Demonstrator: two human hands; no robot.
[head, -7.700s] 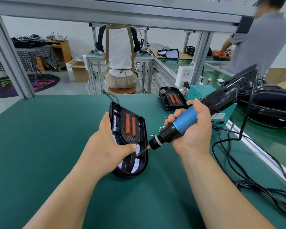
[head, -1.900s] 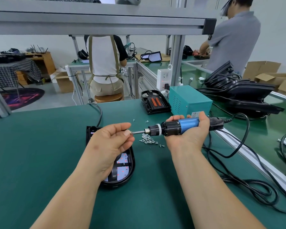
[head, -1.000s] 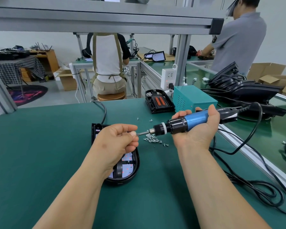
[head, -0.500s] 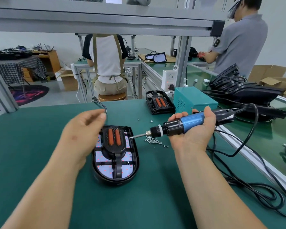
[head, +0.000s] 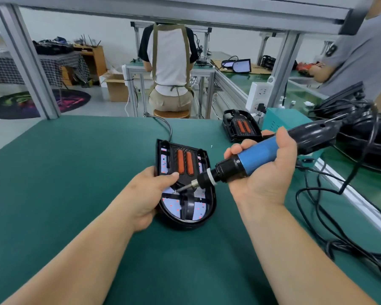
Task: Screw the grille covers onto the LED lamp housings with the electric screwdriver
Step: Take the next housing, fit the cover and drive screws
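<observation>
The work is mid-screw on one unit. The LED lamp housing (head: 191, 219) lies near the middle of the green table (head: 75, 172), its left side tipped up by the left hand (head: 150, 194), whose fingers curl under the edge while the thumb presses on top. The grille cover (head: 185, 161) sits in place inside it. The right hand (head: 268, 172) wraps its fingers round the electric screwdriver (head: 257, 155), with the bit (head: 184, 188) set on a fastening point at the cover's lower left. I cannot tell which other screws are already in. A second housing (head: 240, 126) waits at the table's far edge, and a stack of black housings (head: 365, 137) lies to the right, so more probably remain.
</observation>
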